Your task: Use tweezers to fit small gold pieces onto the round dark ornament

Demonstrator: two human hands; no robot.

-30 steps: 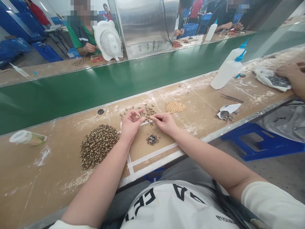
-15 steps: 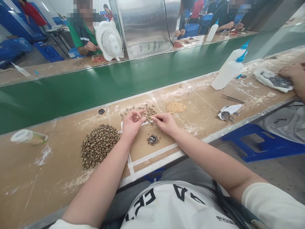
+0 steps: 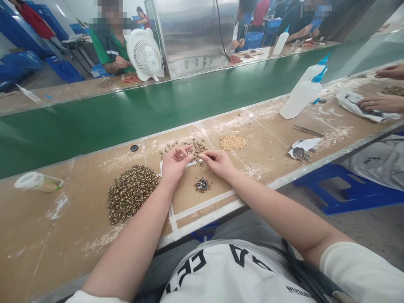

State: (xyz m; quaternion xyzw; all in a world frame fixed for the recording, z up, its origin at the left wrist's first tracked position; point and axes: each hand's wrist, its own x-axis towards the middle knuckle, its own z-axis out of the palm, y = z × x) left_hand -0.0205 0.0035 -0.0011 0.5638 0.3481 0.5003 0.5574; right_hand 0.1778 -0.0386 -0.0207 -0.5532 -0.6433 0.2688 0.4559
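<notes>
My left hand (image 3: pixel 174 166) is closed in a pinch, thumb against index finger, over the table. Close to its right, my right hand (image 3: pixel 221 165) pinches too, its fingertips almost meeting the left ones. Whatever sits between the fingers is too small to name. Just behind both hands lie scattered small dark-gold metal pieces (image 3: pixel 199 146). A small round black dish (image 3: pixel 202 184) with dark wet contents stands below them. Left of my left wrist is a large heap of similar brassy pieces (image 3: pixel 131 191). A pile of tiny tan beads (image 3: pixel 232 142) lies beyond my right hand.
A clear plastic cup (image 3: pixel 39 181) lies on its side at left. A black disc (image 3: pixel 134 147) is near the green belt (image 3: pixel 189 97). To the right are white bottles (image 3: pixel 299 99), tweezers (image 3: pixel 307 130) and a co-worker's hands (image 3: pixel 383 102) at a white bag (image 3: pixel 347 105).
My two hands stay in nearly the same pinch. At the right, the co-worker's hand has shifted over the white bag, and a second hand has come into view behind it.
</notes>
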